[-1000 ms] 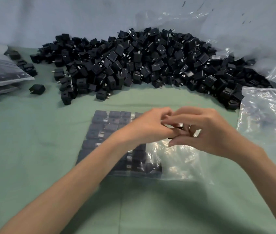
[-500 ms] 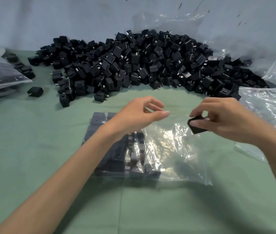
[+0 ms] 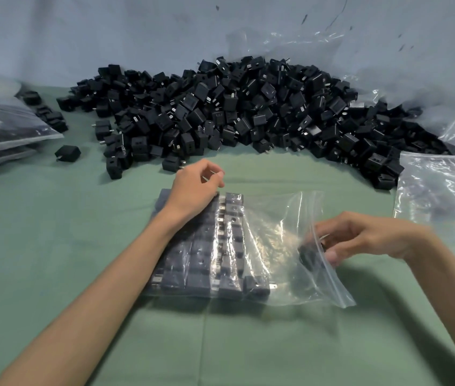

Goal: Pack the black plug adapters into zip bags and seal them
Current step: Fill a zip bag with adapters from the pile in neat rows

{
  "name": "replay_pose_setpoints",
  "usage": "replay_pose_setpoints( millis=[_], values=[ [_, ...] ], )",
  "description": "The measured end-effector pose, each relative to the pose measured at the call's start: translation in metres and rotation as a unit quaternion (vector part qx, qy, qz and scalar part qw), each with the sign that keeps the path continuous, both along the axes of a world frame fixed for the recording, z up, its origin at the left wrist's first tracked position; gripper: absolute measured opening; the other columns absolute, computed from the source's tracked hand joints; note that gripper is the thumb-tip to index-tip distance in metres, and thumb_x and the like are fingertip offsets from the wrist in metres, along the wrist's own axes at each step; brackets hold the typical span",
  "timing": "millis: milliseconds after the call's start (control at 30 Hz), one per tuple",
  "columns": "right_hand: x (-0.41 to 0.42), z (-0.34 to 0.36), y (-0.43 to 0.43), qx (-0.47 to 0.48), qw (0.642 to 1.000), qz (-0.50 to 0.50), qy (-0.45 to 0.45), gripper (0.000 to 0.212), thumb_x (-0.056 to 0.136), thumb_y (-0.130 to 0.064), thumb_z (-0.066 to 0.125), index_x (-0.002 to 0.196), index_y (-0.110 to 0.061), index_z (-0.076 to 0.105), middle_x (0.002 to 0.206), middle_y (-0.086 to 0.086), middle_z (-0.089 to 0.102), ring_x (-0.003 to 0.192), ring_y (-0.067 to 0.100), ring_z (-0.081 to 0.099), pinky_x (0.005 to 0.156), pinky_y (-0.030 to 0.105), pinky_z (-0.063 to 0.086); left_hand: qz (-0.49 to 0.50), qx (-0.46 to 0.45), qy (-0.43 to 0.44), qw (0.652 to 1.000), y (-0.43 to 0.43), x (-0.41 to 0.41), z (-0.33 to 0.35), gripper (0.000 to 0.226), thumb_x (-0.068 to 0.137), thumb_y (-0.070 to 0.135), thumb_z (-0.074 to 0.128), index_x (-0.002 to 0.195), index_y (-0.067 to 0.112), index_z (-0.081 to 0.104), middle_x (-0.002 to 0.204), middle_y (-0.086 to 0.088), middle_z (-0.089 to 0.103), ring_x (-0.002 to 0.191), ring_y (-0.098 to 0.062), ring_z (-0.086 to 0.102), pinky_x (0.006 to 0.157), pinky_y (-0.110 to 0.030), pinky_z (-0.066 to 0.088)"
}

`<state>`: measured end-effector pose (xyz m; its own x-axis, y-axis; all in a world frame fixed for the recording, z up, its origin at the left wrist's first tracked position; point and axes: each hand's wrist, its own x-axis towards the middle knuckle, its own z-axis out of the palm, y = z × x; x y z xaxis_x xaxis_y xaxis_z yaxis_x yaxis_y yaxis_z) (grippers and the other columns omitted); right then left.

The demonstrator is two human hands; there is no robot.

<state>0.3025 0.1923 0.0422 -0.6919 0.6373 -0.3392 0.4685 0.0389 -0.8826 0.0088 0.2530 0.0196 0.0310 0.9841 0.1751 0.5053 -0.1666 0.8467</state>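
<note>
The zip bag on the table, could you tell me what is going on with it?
A person is filling the clear zip bag with black plug adapters. The right hand holds one adapter at the bag's open mouth; the left hand rests on the rows already inside, fingers curled, though whether they pinch the bag is unclear. The bag is unsealed, and a big pile of loose adapters lies behind it.

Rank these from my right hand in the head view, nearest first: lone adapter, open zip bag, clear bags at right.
1. open zip bag, touching the right hand.
2. clear bags, at the right edge.
3. lone adapter, far left.
</note>
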Motion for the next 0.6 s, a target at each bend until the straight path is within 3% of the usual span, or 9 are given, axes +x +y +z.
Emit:
replay_pose_setpoints(
  millis=[133, 200, 267, 333, 367, 400, 467, 533, 600],
  values=[
    [-0.004, -0.011, 0.003, 0.032, 0.999, -0.01, -0.024, 0.027, 0.082, -0.016, 0.071, 0.108, -0.022, 0.071, 0.105, 0.015, 0.068, 0.097, 0.037, 0.062, 0.088, 0.041, 0.048, 0.0, 0.002, -0.004, 1.0, 0.001, -0.001, -0.001, 0.009, 0.095, 0.024, 0.056, 0.088, 0.027, 0.062, 0.079, 0.011, 0.069, 0.071, -0.009, 0.063, 0.072, -0.022, 0.047],
    [-0.012, -0.012, 0.002, 0.081, 0.995, -0.011, -0.05, 0.024, 0.086, -0.024, 0.067, 0.105, -0.038, 0.069, 0.1, -0.003, 0.072, 0.093, 0.018, 0.067, 0.083, 0.027, 0.052, -0.002, 0.002, -0.005, 1.0, 0.001, -0.001, -0.002, 0.009, 0.095, 0.023, 0.055, 0.089, 0.026, 0.062, 0.079, 0.01, 0.069, 0.071, -0.009, 0.063, 0.072, -0.023, 0.048],
    [-0.021, -0.013, 0.001, 0.093, 0.993, -0.037, -0.06, 0.04, 0.087, -0.04, 0.061, 0.124, -0.05, 0.05, 0.105, -0.018, 0.069, 0.096, 0.001, 0.065, 0.084, 0.017, 0.051, -0.004, 0.002, -0.006, 1.0, 0.002, -0.001, -0.003, 0.009, 0.095, 0.023, 0.056, 0.09, 0.025, 0.062, 0.079, 0.009, 0.069, 0.072, -0.01, 0.064, 0.074, -0.024, 0.05],
    [-0.028, -0.02, 0.0, 0.074, 0.993, -0.083, -0.025, 0.071, 0.083, -0.046, 0.056, 0.142, -0.05, 0.017, 0.103, -0.022, 0.068, 0.092, -0.002, 0.065, 0.079, 0.014, 0.05, -0.007, 0.004, -0.008, 1.0, 0.002, -0.001, -0.004, 0.009, 0.095, 0.022, 0.056, 0.089, 0.025, 0.062, 0.079, 0.008, 0.069, 0.073, -0.011, 0.064, 0.075, -0.026, 0.052],
    [-0.031, -0.026, 0.0, 0.066, 0.993, -0.096, 0.003, 0.076, 0.083, -0.042, 0.057, 0.144, -0.049, 0.011, 0.099, -0.02, 0.069, 0.087, -0.001, 0.066, 0.076, 0.014, 0.05, -0.009, 0.006, -0.008, 1.0, 0.002, -0.002, -0.004, 0.01, 0.095, 0.022, 0.056, 0.088, 0.025, 0.062, 0.079, 0.009, 0.069, 0.072, -0.011, 0.064, 0.074, -0.026, 0.052],
    [-0.036, -0.031, -0.002, 0.061, 0.993, -0.101, 0.03, 0.076, 0.085, -0.036, 0.06, 0.144, -0.046, 0.014, 0.096, -0.015, 0.07, 0.084, 0.003, 0.067, 0.072, 0.016, 0.052, -0.009, 0.008, -0.007, 1.0, 0.002, -0.002, -0.004, 0.01, 0.094, 0.022, 0.056, 0.088, 0.026, 0.062, 0.078, 0.009, 0.069, 0.072, -0.01, 0.064, 0.074, -0.026, 0.051],
    [-0.045, -0.039, -0.004, 0.07, 0.992, -0.087, 0.056, 0.062, 0.084, -0.024, 0.069, 0.136, -0.041, 0.039, 0.097, -0.004, 0.069, 0.081, 0.015, 0.069, 0.067, 0.023, 0.056, -0.01, 0.009, -0.003, 1.0, 0.002, -0.002, -0.004, 0.009, 0.095, 0.022, 0.056, 0.09, 0.025, 0.063, 0.078, 0.01, 0.069, 0.071, -0.009, 0.063, 0.074, -0.026, 0.052],
    [-0.053, -0.043, -0.004, 0.103, 0.991, -0.048, 0.067, 0.043, 0.082, -0.017, 0.07, 0.121, -0.03, 0.059, 0.1, -0.01, 0.071, 0.076, 0.008, 0.069, 0.061, 0.014, 0.053, -0.011, 0.007, -0.003, 1.0, 0.002, -0.002, -0.004, 0.009, 0.095, 0.023, 0.055, 0.091, 0.023, 0.064, 0.079, 0.009, 0.069, 0.072, -0.01, 0.064, 0.076, -0.029, 0.053],
    [-0.057, -0.046, -0.003, 0.122, 0.988, -0.029, 0.084, 0.034, 0.081, -0.02, 0.072, 0.113, -0.026, 0.068, 0.099, -0.013, 0.071, 0.076, 0.001, 0.068, 0.062, 0.009, 0.05, -0.011, 0.003, -0.004, 1.0, 0.001, -0.002, -0.004, 0.009, 0.095, 0.023, 0.055, 0.093, 0.022, 0.064, 0.08, 0.008, 0.069, 0.075, -0.012, 0.065, 0.079, -0.032, 0.054]
  ],
)
